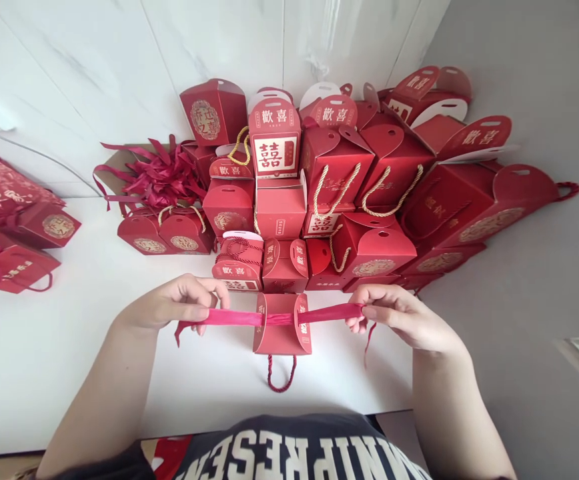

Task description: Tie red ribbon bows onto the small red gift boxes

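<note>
A small red gift box point(282, 341) stands on the white table in front of me, a dark red cord handle point(281, 387) hanging toward my body. Across its top runs a crimson ribbon point(234, 317), passing through the slots of the two raised flaps. My left hand point(182, 303) pinches the ribbon on the left side, with a short tail dangling below the fingers. On the right, my right hand point(387, 313) pinches the other end, and a thin tail hangs from it. Between both hands the ribbon is stretched nearly straight.
Stacked red gift boxes point(279, 203) fill the back of the white table point(194, 393) against the tiled wall. A pile of loose ribbons point(162, 173) lies at the back left. Ribbon-tied boxes point(24, 267) sit at far left. A grey wall point(534, 280) borders the right.
</note>
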Available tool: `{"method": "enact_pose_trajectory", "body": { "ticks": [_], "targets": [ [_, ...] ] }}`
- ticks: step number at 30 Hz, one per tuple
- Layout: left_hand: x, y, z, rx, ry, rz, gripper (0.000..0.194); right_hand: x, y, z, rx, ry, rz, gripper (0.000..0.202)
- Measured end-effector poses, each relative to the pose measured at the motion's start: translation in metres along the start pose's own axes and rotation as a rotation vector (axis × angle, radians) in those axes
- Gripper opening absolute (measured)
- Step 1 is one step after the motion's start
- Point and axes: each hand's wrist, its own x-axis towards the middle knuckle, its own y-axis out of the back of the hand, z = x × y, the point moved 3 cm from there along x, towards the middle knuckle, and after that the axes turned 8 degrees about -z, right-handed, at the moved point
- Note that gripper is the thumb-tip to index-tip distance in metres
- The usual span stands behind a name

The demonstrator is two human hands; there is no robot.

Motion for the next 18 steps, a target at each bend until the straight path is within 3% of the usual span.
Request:
{"method": "enact_pose_trajectory", "body": {
  "ticks": [9, 13, 18],
  "targets": [
    [0.0, 0.008, -0.001, -0.068, -0.164, -0.02, 0.035, 0.005, -0.006, 0.001, -0.342, -0.068, 0.132, 0.019],
    [0.003, 0.004, 0.008, -0.034, -0.269, -0.115, 0.034, 0.001, -0.004, -0.01, -0.534, -0.07, 0.176, 0.024],
    [0.008, 0.001, 0.039, 0.074, -0.539, -0.1, 0.037, -0.004, 0.001, -0.018, -0.315, -0.041, 0.152, 0.026]
  ]
}}
